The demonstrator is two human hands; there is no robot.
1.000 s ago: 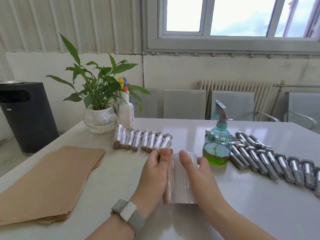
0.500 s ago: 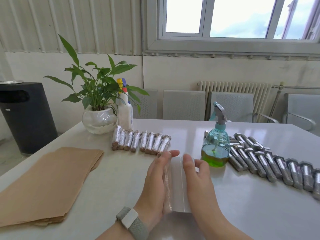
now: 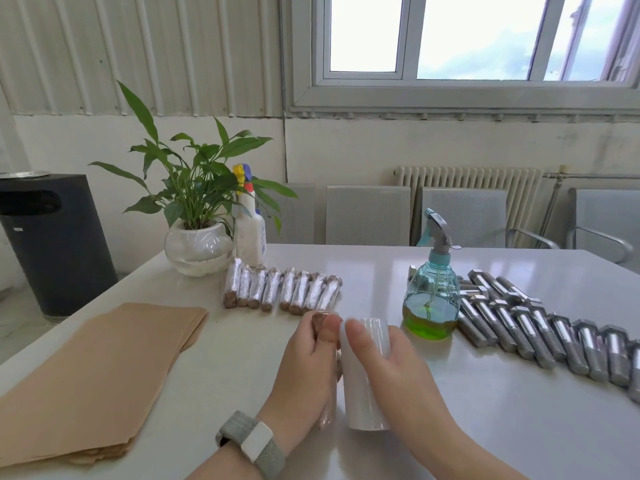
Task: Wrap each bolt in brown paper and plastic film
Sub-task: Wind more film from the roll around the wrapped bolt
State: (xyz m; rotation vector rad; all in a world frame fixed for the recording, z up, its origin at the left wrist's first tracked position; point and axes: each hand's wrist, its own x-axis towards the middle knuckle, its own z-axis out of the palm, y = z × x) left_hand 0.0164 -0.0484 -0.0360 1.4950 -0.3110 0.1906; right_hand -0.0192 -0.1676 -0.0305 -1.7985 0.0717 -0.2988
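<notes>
My left hand (image 3: 304,372) grips a bolt wrapped in brown paper (image 3: 320,322); only its brown far end and a film-covered near end show past the fingers. My right hand (image 3: 388,368) holds the white roll of plastic film (image 3: 363,393) right beside it, fingers curled over the roll. A row of several wrapped bolts (image 3: 282,289) lies farther back on the white table (image 3: 225,358). Bare steel bolts (image 3: 540,323) lie in a row at the right. A stack of brown paper sheets (image 3: 86,375) lies at the left.
A teal spray bottle with green liquid (image 3: 431,292) stands just right of my hands. A potted plant (image 3: 197,244) and a white spray bottle (image 3: 249,230) stand at the back left. Grey chairs (image 3: 367,216) line the far side; a black bin (image 3: 52,244) stands left of the table.
My left hand has closed round the paper-wrapped bolt and turned it against the film. The roll in my right hand now stands closer to the bolt.
</notes>
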